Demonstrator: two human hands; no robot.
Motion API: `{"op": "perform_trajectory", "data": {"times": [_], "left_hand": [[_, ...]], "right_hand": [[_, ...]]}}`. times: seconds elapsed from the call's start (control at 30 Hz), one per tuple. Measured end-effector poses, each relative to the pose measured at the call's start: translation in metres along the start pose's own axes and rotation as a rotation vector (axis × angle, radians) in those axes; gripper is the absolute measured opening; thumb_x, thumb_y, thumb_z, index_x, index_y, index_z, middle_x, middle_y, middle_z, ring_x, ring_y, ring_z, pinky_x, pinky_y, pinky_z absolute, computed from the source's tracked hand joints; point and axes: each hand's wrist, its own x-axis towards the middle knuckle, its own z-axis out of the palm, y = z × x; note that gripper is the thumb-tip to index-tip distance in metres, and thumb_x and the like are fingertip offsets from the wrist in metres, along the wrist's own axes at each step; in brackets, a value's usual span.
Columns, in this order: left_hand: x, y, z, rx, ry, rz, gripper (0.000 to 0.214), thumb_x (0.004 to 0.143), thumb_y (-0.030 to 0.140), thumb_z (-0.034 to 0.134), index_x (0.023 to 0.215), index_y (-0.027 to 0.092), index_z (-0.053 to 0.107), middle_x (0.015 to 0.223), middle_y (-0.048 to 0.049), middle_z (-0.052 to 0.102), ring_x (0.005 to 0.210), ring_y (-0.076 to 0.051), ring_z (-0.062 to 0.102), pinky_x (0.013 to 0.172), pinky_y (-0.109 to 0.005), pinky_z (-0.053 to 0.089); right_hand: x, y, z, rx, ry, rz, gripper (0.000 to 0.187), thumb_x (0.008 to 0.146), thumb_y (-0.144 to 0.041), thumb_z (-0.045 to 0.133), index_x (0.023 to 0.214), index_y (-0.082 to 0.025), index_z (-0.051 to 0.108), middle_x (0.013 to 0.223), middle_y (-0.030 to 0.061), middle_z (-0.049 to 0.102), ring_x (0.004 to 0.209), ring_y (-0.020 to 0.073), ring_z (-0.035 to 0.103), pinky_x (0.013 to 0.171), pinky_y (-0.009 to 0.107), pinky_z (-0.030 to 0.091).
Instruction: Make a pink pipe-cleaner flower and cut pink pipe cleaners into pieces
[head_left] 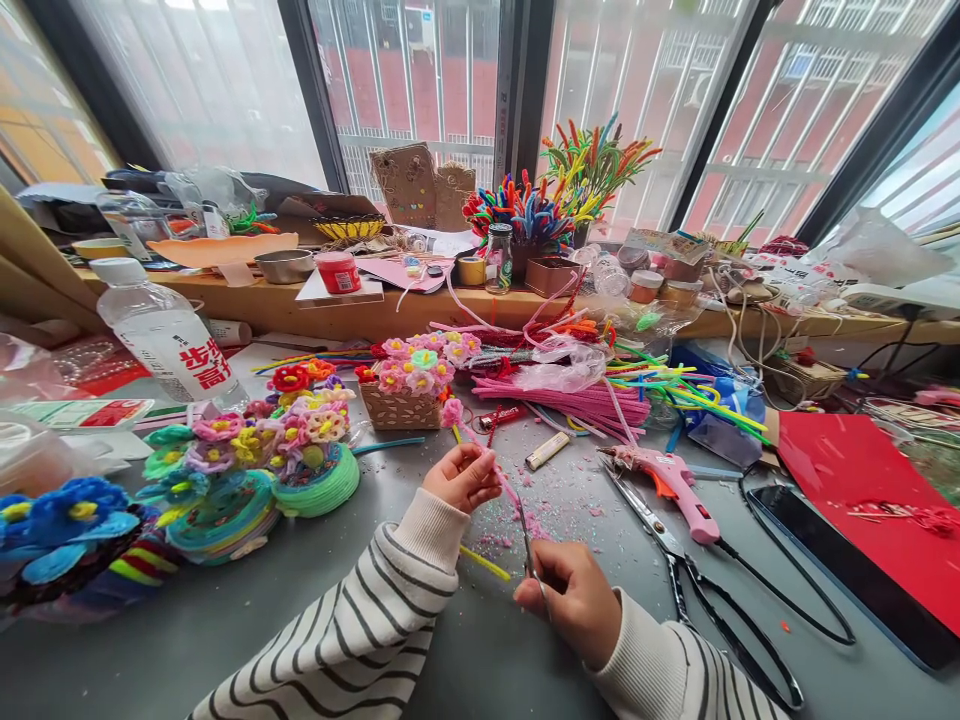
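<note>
Above the grey table (337, 620), the pink stem (508, 488) lies between the two hands, its long axis oblique. The fluffy end points up and to the left, toward the flower basket (401, 412); the other end slopes down and to the right, meeting the tip of a slim metal tool (527, 545). The left hand (463, 478) pinches the stem partway along between thumb and fingertips, its forearm rising from the lower left in a striped sleeve (360, 620). The right hand (574, 595) enters from the lower right, fingers curled, thumb to the left, and grasps the tool, whose tip points upward and slightly to the left. Pink clippings (534, 525) lie on the table near the tool. A yellow stem (485, 563) rests between the hands. To the right lie the large scissors (671, 545), beside the pink glue gun (671, 482).
</note>
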Motion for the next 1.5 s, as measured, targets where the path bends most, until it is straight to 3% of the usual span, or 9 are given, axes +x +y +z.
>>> {"op": "perform_trajectory", "data": {"times": [0.17,0.37,0.57,1.2,1.5], "left_hand": [[0.0001,0.0010,-0.0003,-0.025,0.007,0.004,0.030,0.047,0.019,0.068,0.064,0.014,0.044,0.045,0.0052,0.055,0.040,-0.005,0.053,0.040,-0.013,0.044],[0.0011,-0.0002,-0.0004,-0.009,-0.022,0.008,0.033,0.045,0.022,0.069,0.064,0.014,0.043,0.043,0.0057,0.054,0.037,-0.005,0.051,0.037,-0.013,0.043],[-0.0004,-0.0009,0.0008,-0.022,-0.051,0.013,0.032,0.045,0.021,0.070,0.064,0.014,0.044,0.044,0.0046,0.055,0.038,-0.005,0.052,0.038,-0.013,0.044],[-0.0028,0.0004,0.0025,-0.031,-0.069,-0.012,0.027,0.050,0.016,0.068,0.064,0.013,0.045,0.045,0.0038,0.056,0.040,-0.006,0.053,0.041,-0.013,0.045],[-0.0012,-0.0013,0.0011,-0.039,-0.056,-0.020,0.022,0.054,0.013,0.064,0.064,0.013,0.044,0.046,0.0032,0.057,0.040,-0.006,0.054,0.041,-0.013,0.046]], "right_hand": [[0.0007,-0.0017,0.0010,-0.011,-0.002,-0.004,0.050,0.059,-0.061,0.044,0.040,-0.018,0.026,0.037,-0.0069,0.023,0.038,0.0057,0.020,0.036,0.019,0.018],[-0.0007,-0.0039,-0.0001,0.037,-0.052,-0.041,0.063,0.062,-0.070,0.017,0.044,-0.015,0.041,0.039,-0.0048,0.029,0.037,0.0061,0.027,0.038,0.019,0.023],[-0.0013,-0.0050,0.0001,0.081,-0.194,-0.109,0.069,0.062,-0.070,0.017,0.054,-0.012,0.053,0.043,-0.0024,0.037,0.039,0.0068,0.033,0.038,0.019,0.023],[-0.0023,-0.0068,-0.0016,0.097,-0.159,-0.113,0.070,0.064,-0.069,0.017,0.054,-0.011,0.055,0.046,0.0004,0.044,0.041,0.0077,0.037,0.040,0.019,0.026],[-0.0017,-0.0031,0.0001,0.093,-0.088,-0.107,0.062,0.065,-0.067,0.022,0.047,-0.013,0.047,0.041,-0.0036,0.032,0.039,0.0067,0.030,0.039,0.020,0.023]]}}
